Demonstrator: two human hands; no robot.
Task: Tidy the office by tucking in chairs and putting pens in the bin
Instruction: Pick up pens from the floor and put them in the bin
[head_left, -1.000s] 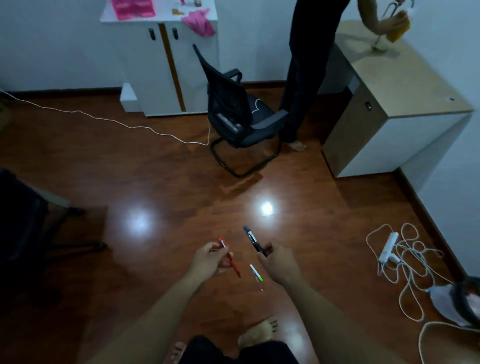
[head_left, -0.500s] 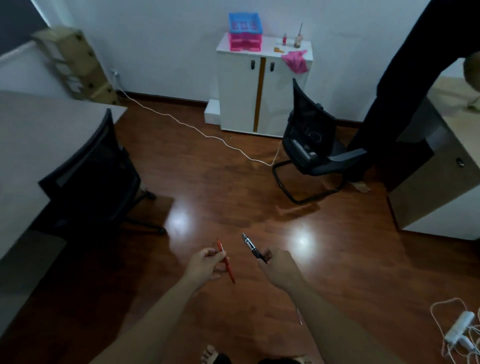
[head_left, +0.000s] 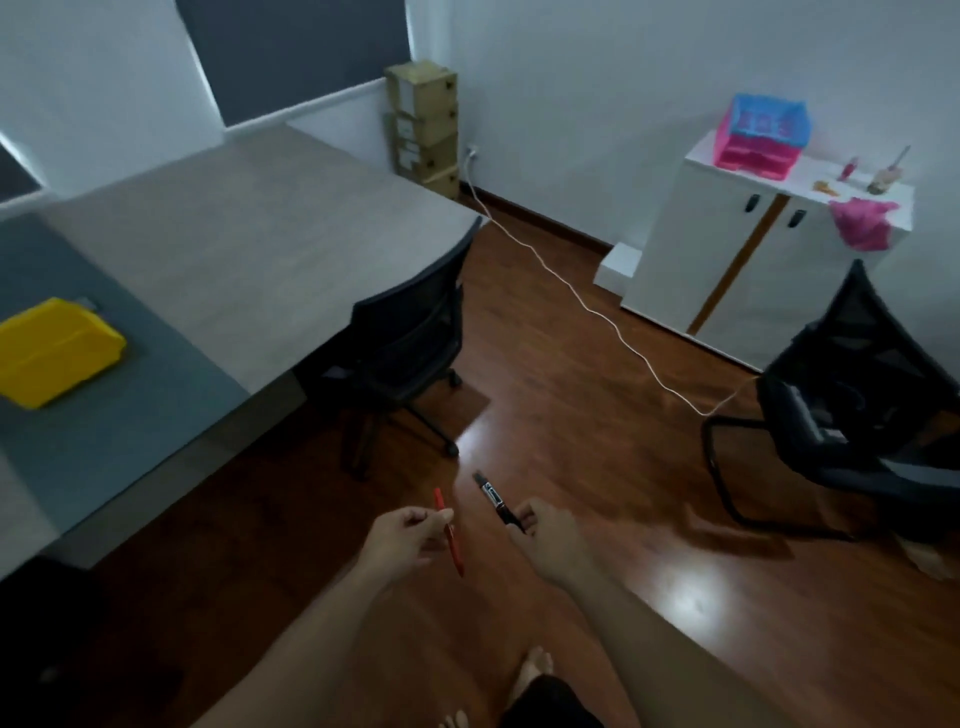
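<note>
My left hand (head_left: 402, 538) pinches a red pen (head_left: 450, 535) that points up and down. Beside it, my right hand (head_left: 548, 540) holds a black marker (head_left: 494, 500) angled up to the left. A yellow bin (head_left: 52, 351) sits on the dark mat at the left of the big grey desk (head_left: 249, 249). One black office chair (head_left: 410, 338) stands pushed against the desk's right edge. A second black chair (head_left: 862, 400) stands out on the floor at the right, away from any desk.
A white cable (head_left: 582, 296) runs across the wooden floor from the wall socket to the right chair. A white cabinet (head_left: 748, 270) with pink trays stands against the far wall. Cardboard boxes (head_left: 422, 124) are stacked in the corner. My bare feet show at the bottom.
My view has swung left: the other person and the right-hand desk have left the frame, and the grey desk with the yellow bin has come in. Both hands still hold their pens.
</note>
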